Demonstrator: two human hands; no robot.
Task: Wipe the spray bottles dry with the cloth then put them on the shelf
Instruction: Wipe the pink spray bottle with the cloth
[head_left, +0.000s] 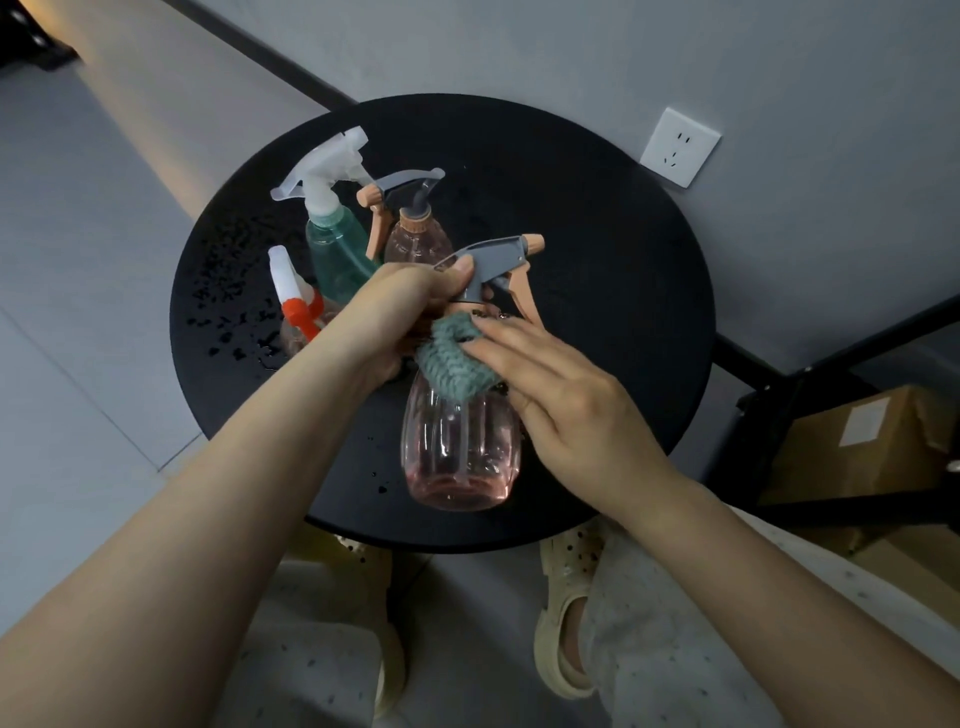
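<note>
Over the round black table (613, 270) I hold a clear pink spray bottle (460, 452) with a grey and peach trigger head. My left hand (410, 306) grips its neck just under the head. My right hand (561, 395) presses a grey-green knitted cloth (447, 358) against the bottle's shoulder with flat fingers. Behind it stand a second pink bottle (415, 239), a green bottle (337, 254) with a white head, and a small bottle with an orange and white head (293, 296), partly hidden by my left forearm.
Water drops (228, 312) lie on the table's left side. A black metal shelf frame (810, 379) stands at the right with a cardboard box (862, 441) under it. A wall socket (679, 146) is behind the table. My feet in pale clogs (563, 623) are below the table edge.
</note>
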